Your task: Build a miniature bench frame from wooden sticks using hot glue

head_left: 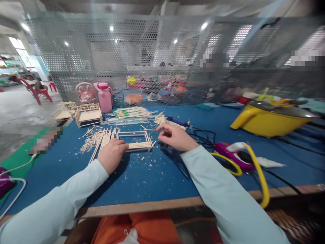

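Note:
My left hand (113, 154) is closed on the near left corner of a small rectangular frame (139, 146) built from pale wooden sticks, which rests on the blue tabletop. Just right of the frame, my right hand (175, 137) is raised with thumb and forefinger pinched. A thin wooden stick (150, 129) reaches leftward from those fingertips, over the frame's far right corner. Loose long sticks (103, 142) lie beside my left hand, next to a heap of short pieces (90, 144). Behind my right hand, a blue glue gun (175, 121) leans on another small stick piece.
Two miniature stick benches (88, 115) stand at the back left, near a pink vacuum flask (104, 97). Bundled sticks (132, 113) lie behind the frame. Rightward are a yellow electric pan (269, 120), a purple power strip (235, 157) and cables. A perforated metal screen (101, 51) borders the back.

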Motion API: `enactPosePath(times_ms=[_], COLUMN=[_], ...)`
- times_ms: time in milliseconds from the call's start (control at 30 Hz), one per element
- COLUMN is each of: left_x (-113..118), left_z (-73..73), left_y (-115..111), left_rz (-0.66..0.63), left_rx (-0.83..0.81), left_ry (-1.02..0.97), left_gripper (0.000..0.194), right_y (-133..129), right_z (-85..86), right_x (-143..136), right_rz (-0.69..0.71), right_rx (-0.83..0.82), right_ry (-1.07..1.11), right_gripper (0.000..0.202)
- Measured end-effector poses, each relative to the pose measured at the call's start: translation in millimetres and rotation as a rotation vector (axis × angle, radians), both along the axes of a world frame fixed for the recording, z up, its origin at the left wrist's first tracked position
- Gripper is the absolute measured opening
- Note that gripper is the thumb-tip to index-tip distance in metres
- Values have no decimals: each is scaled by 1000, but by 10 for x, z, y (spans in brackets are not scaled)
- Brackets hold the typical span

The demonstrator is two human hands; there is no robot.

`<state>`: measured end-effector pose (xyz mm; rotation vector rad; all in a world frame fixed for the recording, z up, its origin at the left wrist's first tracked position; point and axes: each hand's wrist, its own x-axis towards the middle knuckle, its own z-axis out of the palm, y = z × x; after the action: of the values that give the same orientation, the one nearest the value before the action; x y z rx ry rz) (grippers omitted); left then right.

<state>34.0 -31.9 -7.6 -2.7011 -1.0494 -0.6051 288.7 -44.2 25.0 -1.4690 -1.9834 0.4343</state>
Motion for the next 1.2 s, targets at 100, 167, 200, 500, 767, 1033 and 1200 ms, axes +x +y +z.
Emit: enactPosePath(times_ms=[100,167,200,500,767,1033,1200], left_x=[-3,0,2,5,8,11,-4], left_z=[-13,-17,-16,-6,8,4,3], left_y=[0,-2,-5,-4,5,19,24], left_rz=[-3,1,5,45,51,24,17], left_rx=[2,-4,-6,-9,-31,-47,-107], left_ry=[-23,-38,-41,-8,-11,-19,-113], left_gripper=[24,24,23,24,23,24,22], right_y=[4,3,1,-47,300,665,679], right_z=[16,-5,-20,-18,131,48,37], right_x=[18,-39,-78,-194,371,653,719], right_rz=[-22,28,55,112,-559,-585,-557], right_rx=[20,-13,-25,31,237,-159,-213], right_ry=[-111,-177,-191,-312,-394,-539,-487], right_gripper=[15,17,19,23,43,57,57])
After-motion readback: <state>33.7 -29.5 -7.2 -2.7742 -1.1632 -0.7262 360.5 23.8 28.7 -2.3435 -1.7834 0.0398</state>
